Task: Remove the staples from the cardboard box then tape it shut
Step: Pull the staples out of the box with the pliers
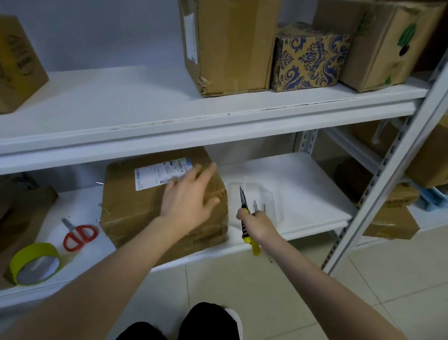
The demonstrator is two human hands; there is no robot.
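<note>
The left hand (189,196) rests flat on the cardboard box (140,204); the right hand (258,225) grips yellow-handled pliers (246,219) beside it.

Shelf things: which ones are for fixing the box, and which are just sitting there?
For the job: cardboard box, left hand on it; pliers in right hand; tape roll; probably scissors.
Just lying about: patterned box and tall brown box on the upper shelf.

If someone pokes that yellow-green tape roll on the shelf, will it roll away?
Probably not at once: the tape roll lies tilted on its side, not up on its round edge. Stood up, it could roll, and it sits near the front edge of the shelf, so it might drop. Being a hollow ring, it is likely light and stiff.
</note>
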